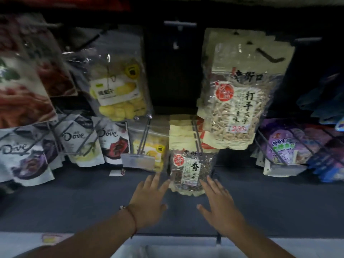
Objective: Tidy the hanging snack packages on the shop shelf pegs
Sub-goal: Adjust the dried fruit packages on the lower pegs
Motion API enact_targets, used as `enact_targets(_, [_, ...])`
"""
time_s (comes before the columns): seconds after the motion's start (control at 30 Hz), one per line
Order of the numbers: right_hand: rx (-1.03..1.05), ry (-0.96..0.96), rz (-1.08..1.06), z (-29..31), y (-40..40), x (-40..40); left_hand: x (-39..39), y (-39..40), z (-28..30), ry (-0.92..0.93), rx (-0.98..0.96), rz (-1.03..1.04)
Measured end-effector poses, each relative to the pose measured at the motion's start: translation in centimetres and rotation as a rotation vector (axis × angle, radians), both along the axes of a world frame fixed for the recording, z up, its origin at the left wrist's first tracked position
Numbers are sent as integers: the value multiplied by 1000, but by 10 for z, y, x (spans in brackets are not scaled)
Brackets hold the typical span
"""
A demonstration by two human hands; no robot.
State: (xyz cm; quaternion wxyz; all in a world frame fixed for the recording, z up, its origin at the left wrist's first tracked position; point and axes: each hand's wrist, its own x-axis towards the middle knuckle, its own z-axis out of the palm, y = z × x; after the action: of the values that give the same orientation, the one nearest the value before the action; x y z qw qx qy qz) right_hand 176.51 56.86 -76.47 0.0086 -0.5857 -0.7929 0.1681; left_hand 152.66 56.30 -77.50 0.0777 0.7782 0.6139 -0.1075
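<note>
both my hands are out flat toward the lower row of pegs. my left hand (149, 200) has its fingers straight and spread, tips near the left edge of the dark seed pack (191, 170); i can't tell if they touch it. my right hand (217, 203) is the same, fingers released and splayed, fingertips (208, 180) at the pack's lower right edge. neither hand grasps anything. there's one thin bracelet (133, 216) on the left wrist.

the dark seed pack hangs at the front of a lower peg (197, 138), with several cream pack tops stacked behind it on the same peg; i can't count them exactly. above and to the right hangs one big pale seed pack (236, 101) in front, with at least one more behind it.

to the left, upper row, one yellow fruit pack (119, 86). below it one more yellow pack (149, 146) behind a blank price tag (138, 162). further left i count three dove packs (78, 142) with the name readable. at far left, two red packs (22, 97), blurred. on the right, one purple pack (283, 146) on a lower peg, and blue packs (323, 94) beyond it, too blurred to count. one bare peg (179, 25) sits top centre.
</note>
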Motion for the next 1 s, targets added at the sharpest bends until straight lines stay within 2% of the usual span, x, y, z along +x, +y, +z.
enact_targets(0.17, [19,-62,31,10,-11,-47,-45,-13,3,-58,-45,61])
enact_targets(0.37, [48,-84,94,32,-42,-103,-95,-52,12,-88,22,94])
enact_targets(0.53, [8,-68,116,53,-68,-138,-129,-88,41,-111,17,165])
enact_targets(0.77, [-77,57,303,123,-109,-150,-129,-148,122,-161,193,124])
enact_targets(1.0, [151,239,416,196,-105,-161,-147,-161,193,-199,459,234])
